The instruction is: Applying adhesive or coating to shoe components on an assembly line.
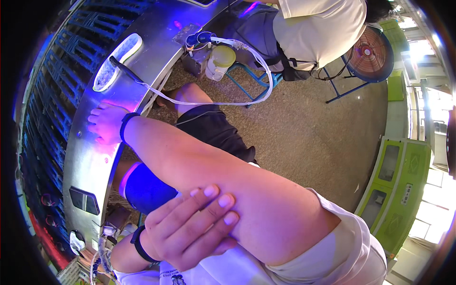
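Observation:
My right arm reaches across to the left, and my right hand [107, 124] lies palm down on the metal bench top [85, 161], fingers spread, holding nothing. A dark band circles its wrist. My left hand [190, 228], also with a dark wristband, bends up from below; its outstretched fingertips rest against my right arm near the elbow. Beyond the right hand stands an oblong white tray [105, 78] with a black-handled tool [124, 69] lying across its edge, a white cord trailing from it. Nearer to me, a dark phone [84, 200] lies on the bench.
Blue racks [42, 118] line the bench's far side. A co-worker in a pale shirt [318, 33] sits ahead. White cables [273, 78] loop off the bench above a pail with a yellow lid [221, 59]. A round fan [368, 52] and a green cabinet [396, 190] stand rightward.

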Demonstrator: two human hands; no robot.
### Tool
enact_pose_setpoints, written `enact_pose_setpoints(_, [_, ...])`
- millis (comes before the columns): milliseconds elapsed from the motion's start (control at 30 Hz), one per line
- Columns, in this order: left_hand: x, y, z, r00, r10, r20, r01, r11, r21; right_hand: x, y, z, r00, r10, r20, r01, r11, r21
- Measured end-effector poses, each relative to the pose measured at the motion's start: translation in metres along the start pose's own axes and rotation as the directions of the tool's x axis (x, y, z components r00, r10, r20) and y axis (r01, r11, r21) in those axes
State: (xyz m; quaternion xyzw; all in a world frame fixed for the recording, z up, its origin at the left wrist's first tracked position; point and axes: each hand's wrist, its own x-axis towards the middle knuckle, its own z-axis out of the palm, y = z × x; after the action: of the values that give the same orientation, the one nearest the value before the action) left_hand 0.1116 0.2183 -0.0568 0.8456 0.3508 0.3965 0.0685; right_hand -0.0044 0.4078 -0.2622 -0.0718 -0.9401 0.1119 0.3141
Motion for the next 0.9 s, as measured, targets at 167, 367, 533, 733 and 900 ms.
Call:
enact_pose_setpoints(167, [-0.001, -0.009, 0.000, 0.998, -0.065, 0.023, 0.065, 0.997, 0.033, 0.002, -0.003, -0.003, 0.999, -0.002, 0.036, 0.003, 1.000, -0.014])
enact_pose_setpoints(367, [0.009, -0.027, 0.008, 0.994, -0.085, 0.075, 0.084, 0.996, 0.014, 0.005, 0.006, 0.003, 1.000, 0.011, 0.014, -0.010, 0.999, -0.049])
enact_pose_setpoints(533, [-0.008, -0.045, 0.009, 0.990, -0.074, 0.121, 0.069, 0.996, 0.048, -0.027, -0.025, -0.022, 0.999, -0.048, -0.004, 0.048, 0.999, -0.020])
enact_pose_setpoints(733, [-0.013, -0.064, 0.012, 0.984, -0.109, 0.140, 0.100, 0.993, 0.066, -0.010, -0.010, -0.016, 0.998, -0.051, -0.029, 0.050, 0.998, -0.028])
enact_pose_setpoints(900, [-0.019, -0.086, 0.018, 0.984, -0.121, 0.131, 0.118, 0.992, 0.032, 0.000, 0.000, -0.012, 0.998, -0.054, -0.031, 0.053, 0.998, -0.032])
